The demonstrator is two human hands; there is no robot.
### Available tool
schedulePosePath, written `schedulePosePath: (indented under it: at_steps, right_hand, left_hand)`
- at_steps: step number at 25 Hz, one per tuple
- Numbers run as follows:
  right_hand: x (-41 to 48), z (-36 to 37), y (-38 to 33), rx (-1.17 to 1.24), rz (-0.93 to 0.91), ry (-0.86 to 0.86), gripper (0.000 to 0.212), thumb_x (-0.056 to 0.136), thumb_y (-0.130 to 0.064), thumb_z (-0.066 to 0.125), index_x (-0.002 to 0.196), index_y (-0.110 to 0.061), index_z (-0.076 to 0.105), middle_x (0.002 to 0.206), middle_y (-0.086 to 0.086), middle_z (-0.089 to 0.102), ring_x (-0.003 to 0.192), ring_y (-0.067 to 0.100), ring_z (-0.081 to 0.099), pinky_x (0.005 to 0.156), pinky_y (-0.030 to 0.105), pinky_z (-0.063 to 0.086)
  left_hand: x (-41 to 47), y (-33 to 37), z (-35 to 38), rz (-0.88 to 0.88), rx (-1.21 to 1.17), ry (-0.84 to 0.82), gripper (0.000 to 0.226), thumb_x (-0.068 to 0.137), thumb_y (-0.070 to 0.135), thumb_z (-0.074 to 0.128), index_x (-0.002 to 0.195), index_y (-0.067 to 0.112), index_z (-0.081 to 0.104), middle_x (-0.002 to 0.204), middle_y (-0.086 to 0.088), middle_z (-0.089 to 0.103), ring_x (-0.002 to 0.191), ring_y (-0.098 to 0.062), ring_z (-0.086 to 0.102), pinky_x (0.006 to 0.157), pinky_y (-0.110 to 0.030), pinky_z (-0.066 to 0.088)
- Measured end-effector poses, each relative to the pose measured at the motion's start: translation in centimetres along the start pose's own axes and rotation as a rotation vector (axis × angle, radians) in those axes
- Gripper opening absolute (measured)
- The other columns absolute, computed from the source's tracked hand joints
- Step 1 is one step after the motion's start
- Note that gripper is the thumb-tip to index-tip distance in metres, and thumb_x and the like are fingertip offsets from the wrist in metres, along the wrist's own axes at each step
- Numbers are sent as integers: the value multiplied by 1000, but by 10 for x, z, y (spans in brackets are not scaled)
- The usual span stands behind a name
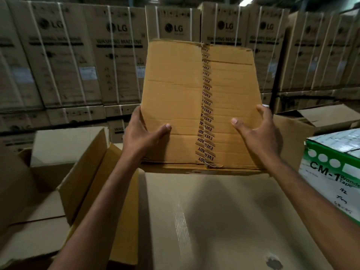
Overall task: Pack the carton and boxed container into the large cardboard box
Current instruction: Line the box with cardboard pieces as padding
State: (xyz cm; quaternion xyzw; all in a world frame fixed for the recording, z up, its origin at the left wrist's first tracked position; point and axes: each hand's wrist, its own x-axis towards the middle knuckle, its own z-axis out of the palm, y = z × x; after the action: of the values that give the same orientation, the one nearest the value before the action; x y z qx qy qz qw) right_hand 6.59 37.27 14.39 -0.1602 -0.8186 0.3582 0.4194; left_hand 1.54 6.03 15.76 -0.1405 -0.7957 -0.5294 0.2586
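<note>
The left hand (145, 133) and right hand (258, 133) each gripped a side of the carton (175, 90), thumbs on top. It hung between them.

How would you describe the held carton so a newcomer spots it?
Find the wall of stacked LG washing machine boxes; in front of it, mid-frame, the left hand and right hand hold up one tan carton by its lower sides. Only it has black-printed tape running down its middle, unlike the green-and-white CM-1 box on the right.
</note>
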Motion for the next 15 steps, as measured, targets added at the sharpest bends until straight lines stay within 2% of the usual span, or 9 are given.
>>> schedulePosePath:
  at_steps: [6, 10, 15]
  right_hand:
    - [1, 18, -80, 230, -146, 5, 88, 83, -72, 69, 156, -38, 32, 155, 4, 50, 134, 29, 51, 94, 37, 36]
    - [-9, 39, -137, 328, -255, -36, 91, 84, -71, 69, 158, -35, 31, 156, 8, 47, 135, 28, 50, 102, 43, 42]
    - [-49, 63, -218, 311, -333, -71, 89, 88, -69, 66, 160, -32, 29, 157, 9, 46, 133, 28, 51, 90, 32, 36]
  left_hand:
    - [8, 32, -77, 125, 48, 201, 97, 73, 56, 86, 152, 30, 36, 138, 7, 54, 121, -16, 56, 97, -38, 54]
    - [5, 31, -136, 126, 117, 323, 96, 74, 58, 84, 152, 30, 36, 140, 4, 53, 122, -16, 55, 99, -41, 53]
    - [1, 22, -231, 141, 154, 395, 92, 74, 60, 82, 149, 28, 40, 135, 7, 52, 120, -13, 54, 97, -36, 51]
